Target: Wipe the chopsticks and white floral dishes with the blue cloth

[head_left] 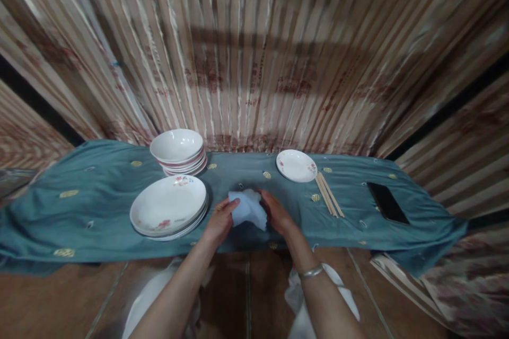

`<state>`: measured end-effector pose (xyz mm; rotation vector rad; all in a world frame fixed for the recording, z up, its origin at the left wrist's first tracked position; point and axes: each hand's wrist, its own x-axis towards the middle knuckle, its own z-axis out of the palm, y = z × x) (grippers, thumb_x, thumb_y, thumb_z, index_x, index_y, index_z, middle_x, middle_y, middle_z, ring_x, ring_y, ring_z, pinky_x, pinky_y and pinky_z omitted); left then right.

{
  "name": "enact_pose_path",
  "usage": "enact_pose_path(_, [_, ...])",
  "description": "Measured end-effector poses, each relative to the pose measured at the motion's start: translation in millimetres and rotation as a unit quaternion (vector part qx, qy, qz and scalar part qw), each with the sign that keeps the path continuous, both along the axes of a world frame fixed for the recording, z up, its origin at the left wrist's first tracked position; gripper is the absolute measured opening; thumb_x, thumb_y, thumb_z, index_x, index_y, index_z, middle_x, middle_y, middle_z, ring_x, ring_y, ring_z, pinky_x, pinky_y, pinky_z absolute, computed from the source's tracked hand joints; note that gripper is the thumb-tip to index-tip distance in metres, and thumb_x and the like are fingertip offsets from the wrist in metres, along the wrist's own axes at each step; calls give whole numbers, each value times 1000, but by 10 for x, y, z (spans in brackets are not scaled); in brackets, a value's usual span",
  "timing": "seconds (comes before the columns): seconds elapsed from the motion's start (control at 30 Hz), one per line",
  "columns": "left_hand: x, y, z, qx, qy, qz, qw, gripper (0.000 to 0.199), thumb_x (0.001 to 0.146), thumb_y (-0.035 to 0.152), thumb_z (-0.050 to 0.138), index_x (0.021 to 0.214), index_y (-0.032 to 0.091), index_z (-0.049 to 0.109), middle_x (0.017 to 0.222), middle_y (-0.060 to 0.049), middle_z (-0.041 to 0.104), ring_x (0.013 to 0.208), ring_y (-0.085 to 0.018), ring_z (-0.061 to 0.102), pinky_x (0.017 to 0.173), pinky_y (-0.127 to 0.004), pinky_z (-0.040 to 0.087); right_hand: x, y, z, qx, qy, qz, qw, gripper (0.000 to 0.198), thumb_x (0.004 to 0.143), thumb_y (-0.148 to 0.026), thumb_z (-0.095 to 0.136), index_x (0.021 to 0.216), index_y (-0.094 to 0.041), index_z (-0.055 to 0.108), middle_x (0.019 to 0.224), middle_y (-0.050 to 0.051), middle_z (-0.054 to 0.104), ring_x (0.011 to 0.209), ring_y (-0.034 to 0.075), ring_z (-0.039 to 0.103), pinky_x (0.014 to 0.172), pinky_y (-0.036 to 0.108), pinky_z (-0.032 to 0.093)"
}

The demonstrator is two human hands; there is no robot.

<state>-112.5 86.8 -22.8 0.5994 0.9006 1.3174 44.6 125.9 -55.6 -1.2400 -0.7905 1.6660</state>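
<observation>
The left hand (pixel 220 221) pinches a soft, crumpled pale-blue cloth (pixel 247 212) under its thumb; the right hand (pixel 277 213) grips the opposite edge, fingers partly hidden. This one cloth hangs above the front of the counter (pixel 238 167), draped in smooth, rippled teal fabric. Left stand two glossy ceramic stacks: rounded bowls (pixel 177 145) and shallow floral plates (pixel 169 204), layers too blurred to count. Right lie one small round dish (pixel 297 165), a few slim wooden chopsticks (pixel 329 196) and one flat black phone (pixel 387 202).

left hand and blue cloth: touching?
Touching. The head view shows the left hand gripping the blue cloth, its thumb lying over the cloth's edge.
</observation>
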Motion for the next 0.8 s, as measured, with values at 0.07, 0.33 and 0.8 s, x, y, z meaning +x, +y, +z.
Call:
enact_pose_path(0.07, [-33, -18, -7, 10, 13, 2, 1000, 26, 54, 34, 82, 69, 17, 71, 71, -6, 72, 81, -26, 69, 71, -32, 51, -23, -8, 38, 32, 35, 10, 999, 40, 75, -40, 66, 112, -25, 65, 102, 1, 70, 61, 12, 59, 49, 23, 42])
enact_pose_path(0.33, [-135, -36, -107, 33, 75, 5, 997, 31, 59, 42, 79, 73, 15, 73, 67, -4, 70, 63, -18, 62, 67, -30, 48, 29, -56, 220, 206, -39, 64, 976, 42, 51, -24, 82, 93, -25, 75, 124, 3, 63, 105, 22, 58, 84, 30, 47])
enact_pose_path(0.8, [-278, -231, 75, 108, 235, 105, 960, 22, 68, 28, 72, 88, 17, 72, 80, -5, 71, 76, -18, 64, 73, -29, 49, -71, 31, 143, 225, -118, 22, 967, 26, 67, -36, 63, 84, -19, 73, 85, 2, 72, 73, 18, 61, 66, 28, 45])
